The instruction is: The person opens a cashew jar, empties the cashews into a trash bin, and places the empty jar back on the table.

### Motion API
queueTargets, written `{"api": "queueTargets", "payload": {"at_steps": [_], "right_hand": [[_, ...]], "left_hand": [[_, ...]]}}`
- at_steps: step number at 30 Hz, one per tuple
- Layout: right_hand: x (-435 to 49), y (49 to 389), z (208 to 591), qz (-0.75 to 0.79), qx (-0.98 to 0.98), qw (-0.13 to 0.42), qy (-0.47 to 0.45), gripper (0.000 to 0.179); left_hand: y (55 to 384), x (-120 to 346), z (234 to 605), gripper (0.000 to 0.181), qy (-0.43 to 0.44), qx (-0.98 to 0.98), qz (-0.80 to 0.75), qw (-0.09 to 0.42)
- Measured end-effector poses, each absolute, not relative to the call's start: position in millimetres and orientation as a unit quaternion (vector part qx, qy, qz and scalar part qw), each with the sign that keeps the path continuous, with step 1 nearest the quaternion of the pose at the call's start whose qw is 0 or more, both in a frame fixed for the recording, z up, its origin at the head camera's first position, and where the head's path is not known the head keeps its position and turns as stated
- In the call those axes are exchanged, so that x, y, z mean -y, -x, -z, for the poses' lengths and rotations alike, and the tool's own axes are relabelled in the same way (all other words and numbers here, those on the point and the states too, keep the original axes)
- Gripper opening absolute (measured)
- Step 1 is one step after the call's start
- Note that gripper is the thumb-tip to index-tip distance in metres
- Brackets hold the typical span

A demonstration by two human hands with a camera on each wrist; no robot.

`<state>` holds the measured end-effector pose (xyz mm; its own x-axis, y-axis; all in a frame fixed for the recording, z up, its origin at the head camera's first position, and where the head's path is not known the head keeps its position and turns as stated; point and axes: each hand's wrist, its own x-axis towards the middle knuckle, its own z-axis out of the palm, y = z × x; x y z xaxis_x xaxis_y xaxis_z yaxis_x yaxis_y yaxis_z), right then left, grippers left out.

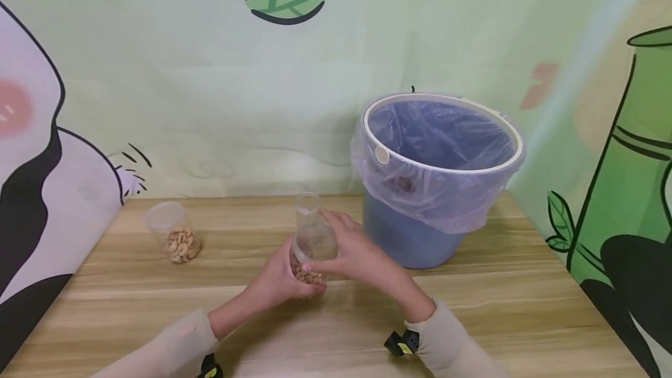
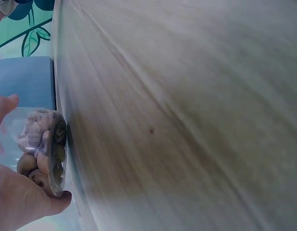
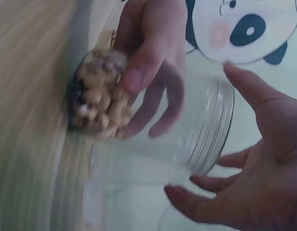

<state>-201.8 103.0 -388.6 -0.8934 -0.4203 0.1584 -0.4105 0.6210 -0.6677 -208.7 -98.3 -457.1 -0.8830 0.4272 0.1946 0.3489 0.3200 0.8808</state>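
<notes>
One lined blue bucket (image 1: 406,244), one cashew jar (image 1: 167,219), one clear cylinder (image 1: 307,206), and here's the nut jar (image 1: 317,241), mid-tabletop (image 1: 157,319): see-through, ridged at the neck, brown nuts (image 3: 98,98) heaped in its base! Two hands: left hand (image 1: 275,276), fingers clamped on it; right hand (image 1: 359,252), fingers spread apart around its rim.

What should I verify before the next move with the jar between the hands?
1. Left hand gripping the nut jar: ok.
2. Right hand firmly gripping the jar's top: cannot tell; its fingers surround it.
3. Jar's base resting on the table: cannot tell.
4. Cashew jar standing apart from both hands: ok.
5. Liner draped over the bucket rim: ok.
</notes>
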Motion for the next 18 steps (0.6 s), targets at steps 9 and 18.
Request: {"api": "queueTargets", "payload": {"at_steps": [9, 18], "right_hand": [[-57, 180, 379, 0.249, -0.956, -0.076, 0.138, 0.087], [-39, 186, 379, 0.154, -0.976, -0.117, 0.097, 0.071]], "left_hand": [[206, 94, 460, 0.084, -0.272, -0.819, -0.505, -0.012], [205, 92, 461, 0.082, -0.260, -0.826, -0.499, -0.017]]}}
